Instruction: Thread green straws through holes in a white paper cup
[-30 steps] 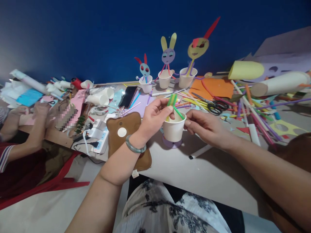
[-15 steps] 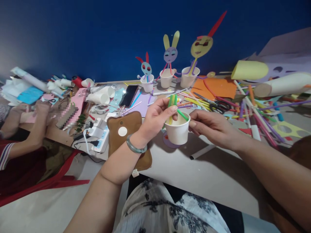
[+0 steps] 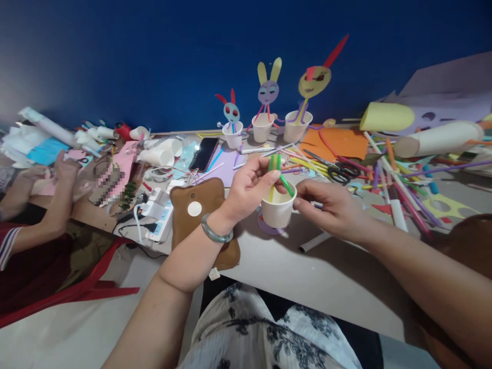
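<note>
A white paper cup [image 3: 277, 211] is held a little above the table, over a round purple piece [image 3: 269, 225]. My left hand [image 3: 251, 189] pinches green and yellow strips [image 3: 275, 163] at the cup's left rim. One green strip slants down into the cup, and a yellow one reaches inside. My right hand [image 3: 326, 205] has its thumb and fingers closed at the cup's right rim. Behind stand three cups with paper figures: a blue face [image 3: 231, 112], a purple face with yellow ears [image 3: 268, 93] and a yellow face [image 3: 317, 84].
Scissors [image 3: 343, 172], colored sticks and orange paper [image 3: 338, 143] lie at the right. A brown pouch [image 3: 200, 225], power strip [image 3: 160, 225] and phone [image 3: 204, 154] are left of the cup. Another person's hands [image 3: 63, 171] work at the far left.
The held cup has shifted slightly left, with my right hand following it. The view has shifted a little, moving the figures and items at the right.
</note>
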